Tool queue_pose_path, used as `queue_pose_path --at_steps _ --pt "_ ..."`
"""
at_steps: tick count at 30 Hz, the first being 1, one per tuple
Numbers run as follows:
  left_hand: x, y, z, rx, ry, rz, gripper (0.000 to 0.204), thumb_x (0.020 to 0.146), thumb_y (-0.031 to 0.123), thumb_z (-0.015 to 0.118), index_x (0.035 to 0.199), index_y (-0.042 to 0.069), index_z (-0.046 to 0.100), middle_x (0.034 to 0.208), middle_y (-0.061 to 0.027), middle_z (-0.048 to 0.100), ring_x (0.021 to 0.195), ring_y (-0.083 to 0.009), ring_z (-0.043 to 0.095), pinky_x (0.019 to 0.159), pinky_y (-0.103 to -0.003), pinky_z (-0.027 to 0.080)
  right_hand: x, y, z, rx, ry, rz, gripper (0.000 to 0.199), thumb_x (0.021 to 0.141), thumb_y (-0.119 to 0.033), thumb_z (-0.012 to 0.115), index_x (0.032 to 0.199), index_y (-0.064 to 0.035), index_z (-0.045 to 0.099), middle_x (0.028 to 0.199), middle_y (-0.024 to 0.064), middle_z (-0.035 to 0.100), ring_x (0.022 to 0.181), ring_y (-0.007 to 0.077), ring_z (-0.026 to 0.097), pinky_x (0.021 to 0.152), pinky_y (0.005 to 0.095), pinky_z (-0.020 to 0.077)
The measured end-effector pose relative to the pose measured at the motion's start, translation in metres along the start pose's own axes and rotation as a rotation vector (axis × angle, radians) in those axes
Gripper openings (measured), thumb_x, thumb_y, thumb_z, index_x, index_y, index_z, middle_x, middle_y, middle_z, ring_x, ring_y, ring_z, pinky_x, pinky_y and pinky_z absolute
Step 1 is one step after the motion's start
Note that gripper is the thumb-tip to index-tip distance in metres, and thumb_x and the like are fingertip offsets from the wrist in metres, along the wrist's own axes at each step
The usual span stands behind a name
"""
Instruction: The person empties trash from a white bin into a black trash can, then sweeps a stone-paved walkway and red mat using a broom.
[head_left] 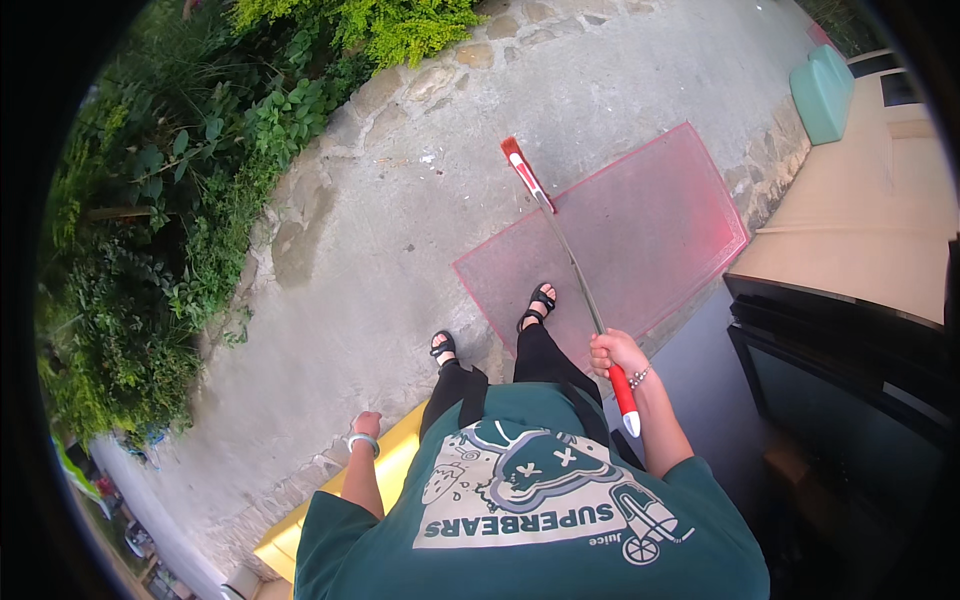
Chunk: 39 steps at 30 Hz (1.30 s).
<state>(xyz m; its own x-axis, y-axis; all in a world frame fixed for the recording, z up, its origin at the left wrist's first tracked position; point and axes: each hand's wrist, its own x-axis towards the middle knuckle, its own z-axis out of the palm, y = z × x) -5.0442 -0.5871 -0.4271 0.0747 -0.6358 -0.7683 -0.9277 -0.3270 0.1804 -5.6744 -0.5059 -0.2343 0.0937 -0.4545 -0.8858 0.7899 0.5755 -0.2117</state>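
Note:
My right hand [618,352] is wrapped around the handle of a broom [574,262], just above its red grip with a white end cap. The broom slants away from me on a long metal stick. Its narrow red-and-white head with reddish bristles is at the far end, over the grey ground by the edge of a pinkish-red mat [650,210]. My left hand [368,424] hangs low at my left side, with fingers curled in and nothing visible in them. It is nearest to a yellow object [400,450], partly hidden by my body.
Concrete paving [380,220] with a stone border runs alongside green bushes [190,200] on the left. At right are a dark-framed doorway [840,370], a beige wall [870,200] and a teal plastic container [822,95]. My sandalled feet stand apart, one on the mat.

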Motion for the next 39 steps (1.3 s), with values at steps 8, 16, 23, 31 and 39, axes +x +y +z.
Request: queue_pose_path --at_steps 8,16,23,31,39 --pt "-0.051 0.28 0.04 0.033 -0.103 0.051 0.032 0.072 0.032 0.058 0.087 0.004 0.061 0.09 -0.0194 0.061 0.087 -0.0332 0.058 0.077 -0.039 0.044 0.05 -0.133 -0.047 0.59 -0.435 0.248 0.029 0.079 -0.007 0.042 0.051 -0.0123 0.032 0.045 -0.003 0.034 0.038 0.0077 0.034 0.041 0.0217 0.033" --pt "0.005 0.416 0.0 0.136 -0.06 0.069 0.031 0.073 0.029 0.055 0.087 0.001 0.06 0.091 -0.0186 0.062 0.089 -0.032 0.057 0.078 -0.038 0.044 -0.008 -0.211 -0.199 0.736 -0.528 0.0 0.008 0.084 -0.006 0.042 0.085 -0.0024 0.048 0.051 -0.0034 0.035 0.037 0.0058 0.035 0.035 0.022 0.0322" --pt "0.086 0.539 -0.007 0.51 -0.226 0.116 0.044 0.077 0.034 0.051 0.103 0.0 0.059 0.112 -0.0184 0.055 0.107 -0.0315 0.05 0.09 -0.038 0.039 -0.073 -0.299 -0.234 0.133 0.096 -0.267 0.007 0.08 -0.005 0.049 0.081 -0.0059 0.043 0.052 0.0005 0.039 0.039 0.0107 0.039 0.034 0.026 0.033" --pt "0.175 0.88 -0.006 0.335 -0.168 0.384 0.035 0.072 0.032 0.056 0.089 0.001 0.062 0.09 -0.0179 0.062 0.086 -0.0307 0.058 0.077 -0.036 0.045 -0.002 -0.427 -0.286 0.428 0.415 -0.15 0.015 0.073 -0.002 0.048 0.064 -0.0073 0.037 0.048 0.0027 0.038 0.038 0.0139 0.039 0.034 0.0276 0.0347" --pt "0.22 1.198 -0.017 0.404 -0.105 0.518 0.029 0.073 0.028 0.053 0.088 0.004 0.06 0.094 -0.0179 0.061 0.091 -0.0324 0.057 0.081 -0.038 0.044 0.054 -0.54 -0.391 0.892 0.044 0.02 0.02 0.072 -0.007 0.046 0.054 -0.01 0.038 0.048 0.0006 0.044 0.04 0.0123 0.045 0.041 0.0248 0.0419"
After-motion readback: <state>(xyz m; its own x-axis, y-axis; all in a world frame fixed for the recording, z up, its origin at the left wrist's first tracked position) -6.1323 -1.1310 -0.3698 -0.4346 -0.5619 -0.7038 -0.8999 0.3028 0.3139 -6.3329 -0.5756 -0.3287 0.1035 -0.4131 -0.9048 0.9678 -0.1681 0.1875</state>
